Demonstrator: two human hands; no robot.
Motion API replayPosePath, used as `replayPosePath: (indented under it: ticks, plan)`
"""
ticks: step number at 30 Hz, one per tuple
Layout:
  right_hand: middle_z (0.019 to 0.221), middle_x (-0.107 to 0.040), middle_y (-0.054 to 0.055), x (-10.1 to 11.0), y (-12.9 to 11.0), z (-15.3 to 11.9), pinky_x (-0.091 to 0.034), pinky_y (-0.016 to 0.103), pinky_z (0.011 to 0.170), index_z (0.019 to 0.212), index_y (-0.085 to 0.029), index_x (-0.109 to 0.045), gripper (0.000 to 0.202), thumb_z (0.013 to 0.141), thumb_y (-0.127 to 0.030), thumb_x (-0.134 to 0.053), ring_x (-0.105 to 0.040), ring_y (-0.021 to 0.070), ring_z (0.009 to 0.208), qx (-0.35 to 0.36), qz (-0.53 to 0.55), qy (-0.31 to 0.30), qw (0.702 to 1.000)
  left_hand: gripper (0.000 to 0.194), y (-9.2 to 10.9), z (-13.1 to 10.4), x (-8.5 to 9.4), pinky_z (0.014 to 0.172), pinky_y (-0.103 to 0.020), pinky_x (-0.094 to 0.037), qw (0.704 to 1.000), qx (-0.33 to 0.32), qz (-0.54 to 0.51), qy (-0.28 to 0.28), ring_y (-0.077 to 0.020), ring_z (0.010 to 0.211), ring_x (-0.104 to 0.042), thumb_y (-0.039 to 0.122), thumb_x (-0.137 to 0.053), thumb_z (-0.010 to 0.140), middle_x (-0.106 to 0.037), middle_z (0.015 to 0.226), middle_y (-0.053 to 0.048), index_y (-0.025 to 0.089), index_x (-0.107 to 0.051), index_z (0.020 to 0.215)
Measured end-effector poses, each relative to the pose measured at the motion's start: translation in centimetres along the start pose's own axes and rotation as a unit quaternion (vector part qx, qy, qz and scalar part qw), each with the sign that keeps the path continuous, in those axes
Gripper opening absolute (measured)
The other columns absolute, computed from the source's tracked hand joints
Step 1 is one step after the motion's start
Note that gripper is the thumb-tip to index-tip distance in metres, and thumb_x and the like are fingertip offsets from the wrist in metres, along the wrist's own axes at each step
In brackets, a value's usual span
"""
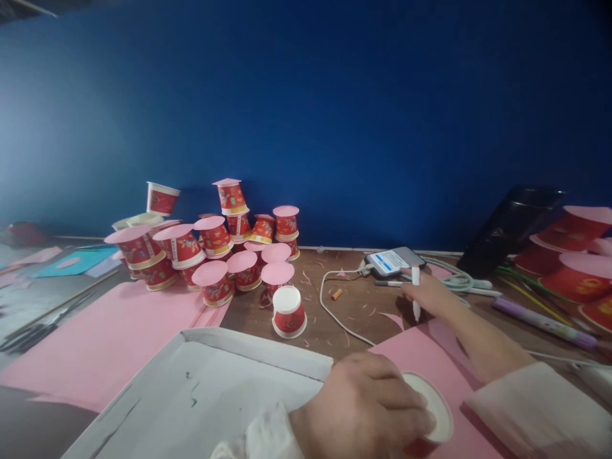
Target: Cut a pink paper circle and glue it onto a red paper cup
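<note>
My left hand [366, 405] is closed around a paper cup [442, 411], whose pale round end faces up and right over a pink sheet [396, 350]. Farther forward, my right hand [428, 294] holds a white marker [415, 303] nearly upright between its fingers, beside a phone [394, 261] with a lit screen. A dark pen [388, 283] lies by those fingertips. Left of the cable stands an upside-down red cup [289, 319] with a white top.
Red cups [213, 293] topped with pink discs are stacked at the left, near pink sheets [119, 338]. A white tray [258, 350] lies in front. A cable [327, 312], paper scraps, a black bottle [502, 226], a purple tube [542, 322] and more red cups [576, 274] surround the right side.
</note>
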State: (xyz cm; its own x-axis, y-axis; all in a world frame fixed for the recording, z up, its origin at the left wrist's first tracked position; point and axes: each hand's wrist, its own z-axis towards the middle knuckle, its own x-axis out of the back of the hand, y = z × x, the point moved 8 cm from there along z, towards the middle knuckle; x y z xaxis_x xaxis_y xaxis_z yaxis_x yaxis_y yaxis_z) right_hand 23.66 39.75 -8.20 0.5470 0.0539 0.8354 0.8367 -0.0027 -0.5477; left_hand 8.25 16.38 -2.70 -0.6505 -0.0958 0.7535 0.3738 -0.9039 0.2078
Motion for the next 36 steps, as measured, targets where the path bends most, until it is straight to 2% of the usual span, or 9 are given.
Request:
replayPosePath:
  ticks: [4,7,11,15,20,23,27,32,36]
  plan:
    - [0.069,-0.07,0.002,-0.1,-0.6,-0.4,-0.042,0.027,0.066,0.135,-0.013,-0.058,0.061,0.074,-0.019,-0.054,-0.063,0.0184,0.067,-0.004,0.005,-0.015,1.0,0.028,-0.1,-0.2,-0.4,0.067,-0.024,-0.044,1.0,-0.003,0.019,-0.016,-0.0095,0.065,-0.054,0.04,-0.053,0.093,-0.068,0.074,-0.001,0.019,-0.064,0.078]
    - [0.062,-0.066,0.0,-0.2,-1.3,-0.6,-0.041,0.027,0.064,0.137,-0.014,-0.057,0.063,0.074,-0.019,-0.055,-0.062,0.0183,0.063,-0.003,0.007,-0.017,1.0,0.029,0.0,-0.4,-0.7,0.07,-0.024,-0.046,0.999,-0.007,0.035,-0.036,-0.0097,0.067,-0.055,0.04,-0.05,0.095,-0.069,0.079,-0.003,0.019,-0.066,0.082]
    - [0.068,-0.069,0.001,-0.4,-2.4,-0.8,-0.041,0.026,0.065,0.136,-0.015,-0.058,0.063,0.073,-0.018,-0.055,-0.063,0.0178,0.067,0.004,0.015,-0.011,1.0,0.037,0.0,-0.5,-0.8,0.074,-0.025,-0.047,0.999,-0.008,0.037,-0.035,-0.0111,0.071,-0.056,0.045,-0.043,0.098,-0.07,0.086,-0.006,0.019,-0.068,0.086]
    - [0.065,-0.068,0.001,-0.9,-3.1,-0.6,-0.04,0.025,0.062,0.134,-0.016,-0.06,0.063,0.071,-0.018,-0.055,-0.062,0.0179,0.065,0.007,0.013,-0.014,1.0,0.042,0.0,-0.4,-0.7,0.074,-0.024,-0.046,0.999,-0.002,0.028,-0.032,-0.0111,0.07,-0.055,0.045,-0.04,0.099,-0.07,0.085,-0.006,0.018,-0.069,0.086]
    - [0.063,-0.066,0.001,-1.1,-3.5,-0.2,-0.038,0.026,0.06,0.124,-0.015,-0.066,0.056,0.069,-0.019,-0.056,-0.06,0.0186,0.064,0.002,-0.004,-0.012,1.0,0.039,0.0,-0.3,-0.6,0.072,-0.024,-0.045,0.999,0.0,0.019,-0.029,-0.0107,0.068,-0.054,0.044,-0.043,0.098,-0.069,0.082,-0.006,0.018,-0.068,0.084]
    - [0.061,-0.065,0.001,-1.1,-3.9,0.0,-0.038,0.027,0.06,0.125,-0.015,-0.065,0.055,0.071,-0.02,-0.055,-0.06,0.0189,0.062,0.006,-0.009,-0.013,1.0,0.037,0.0,-0.3,-0.5,0.072,-0.024,-0.046,1.0,0.001,0.015,-0.027,-0.0103,0.068,-0.054,0.043,-0.044,0.098,-0.069,0.082,-0.005,0.018,-0.068,0.084]
    - [0.064,-0.067,0.001,-1.0,-4.5,0.2,-0.039,0.026,0.062,0.123,-0.016,-0.065,0.052,0.073,-0.02,-0.053,-0.06,0.0185,0.064,0.014,-0.013,-0.011,1.0,0.037,0.0,-0.2,-0.4,0.071,-0.024,-0.046,1.0,0.001,0.017,-0.02,-0.0099,0.067,-0.054,0.044,-0.046,0.097,-0.069,0.079,-0.004,0.018,-0.067,0.083]
    - [0.066,-0.067,0.003,-1.1,-4.6,0.6,-0.039,0.026,0.061,0.116,-0.015,-0.068,0.047,0.071,-0.02,-0.055,-0.06,0.0187,0.065,0.012,-0.021,-0.004,1.0,0.034,0.1,-0.2,-0.6,0.071,-0.023,-0.047,0.999,-0.008,0.037,-0.036,-0.0094,0.067,-0.056,0.046,-0.05,0.096,-0.069,0.08,-0.004,0.019,-0.068,0.086]
    - [0.07,-0.068,0.003,-1.3,-4.6,0.8,-0.038,0.025,0.062,0.113,-0.016,-0.069,0.045,0.07,-0.018,-0.055,-0.06,0.0178,0.066,0.02,-0.025,-0.007,0.999,0.033,-0.1,-0.3,-0.6,0.07,-0.022,-0.047,0.999,-0.001,0.03,-0.02,-0.009,0.066,-0.055,0.046,-0.051,0.095,-0.069,0.079,-0.003,0.019,-0.068,0.083]
